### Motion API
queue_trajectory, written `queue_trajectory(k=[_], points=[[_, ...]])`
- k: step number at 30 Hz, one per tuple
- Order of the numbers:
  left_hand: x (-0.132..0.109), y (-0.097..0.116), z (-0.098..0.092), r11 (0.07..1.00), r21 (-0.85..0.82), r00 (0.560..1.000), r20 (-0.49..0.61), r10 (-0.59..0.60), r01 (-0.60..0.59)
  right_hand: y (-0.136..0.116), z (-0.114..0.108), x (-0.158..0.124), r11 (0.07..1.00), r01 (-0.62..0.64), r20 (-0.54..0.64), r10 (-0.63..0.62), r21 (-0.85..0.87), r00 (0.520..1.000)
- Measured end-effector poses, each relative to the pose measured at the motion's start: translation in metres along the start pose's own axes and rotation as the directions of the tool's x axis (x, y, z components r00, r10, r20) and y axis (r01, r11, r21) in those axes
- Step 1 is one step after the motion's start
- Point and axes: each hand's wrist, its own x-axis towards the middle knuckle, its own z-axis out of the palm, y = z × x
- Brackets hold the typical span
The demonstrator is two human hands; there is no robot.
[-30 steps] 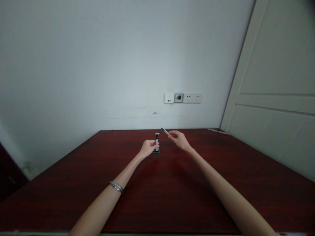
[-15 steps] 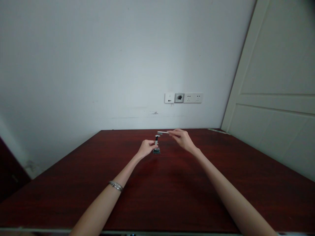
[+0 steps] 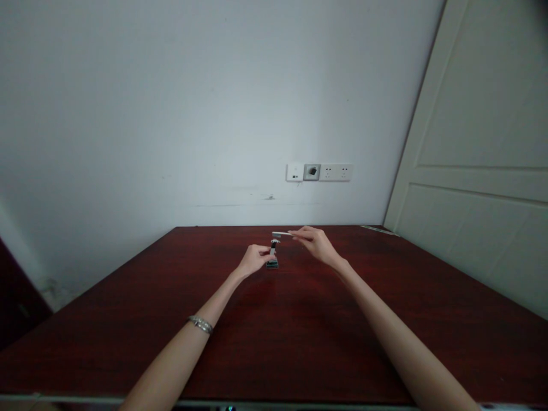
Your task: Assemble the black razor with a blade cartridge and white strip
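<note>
My left hand (image 3: 253, 260) pinches the stem of a small upright metal stand (image 3: 272, 254) that rests on a dark square base on the red-brown table (image 3: 274, 337). A silver bracelet (image 3: 201, 324) sits on that wrist. My right hand (image 3: 314, 242) pinches a thin flat silver piece (image 3: 281, 234) and holds it level just above the top of the stand. Whether the piece touches the stand's top is too small to tell.
A white wall stands behind the table with a row of sockets (image 3: 319, 172). A pale door (image 3: 479, 188) runs along the right side. The table's near edge (image 3: 274, 402) lies at the bottom of the view.
My right hand has turned the silver piece from tilted to level and brought it left over the stand's top. The stand now leans slightly under my left hand.
</note>
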Motion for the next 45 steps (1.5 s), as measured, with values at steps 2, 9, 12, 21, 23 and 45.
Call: queue_trajectory(k=[2, 9, 12, 21, 23, 45], points=[[0.0, 0.001, 0.0, 1.0, 0.0, 1.0, -0.002, 0.003, -0.003, -0.001, -0.002, 0.0, 1.0, 0.012, 0.013, -0.012, 0.005, 1.0], [-0.003, 0.007, -0.003, 0.994, 0.098, 0.999, -0.004, 0.039, -0.038, -0.007, -0.016, 0.003, 0.977, 0.065, 0.196, -0.105, 0.201, 0.975], [-0.003, 0.008, -0.003, 0.993, 0.108, 0.998, -0.04, 0.051, -0.046, -0.008, -0.016, 0.002, 0.972, 0.036, 0.144, -0.071, 0.23, 0.987], [-0.002, 0.007, -0.001, 0.993, 0.104, 0.997, -0.035, 0.062, -0.058, -0.014, -0.012, 0.0, 0.966, 0.024, 0.089, -0.049, 0.257, 0.995], [-0.003, 0.008, -0.001, 0.994, 0.096, 0.997, -0.035, 0.062, -0.059, -0.016, -0.012, 0.0, 0.963, 0.003, 0.06, -0.02, 0.268, 0.998], [-0.001, 0.0, -0.002, 0.998, 0.05, 0.998, -0.045, 0.033, -0.03, -0.007, -0.01, -0.002, 0.965, -0.053, 0.051, 0.041, 0.257, 0.998]])
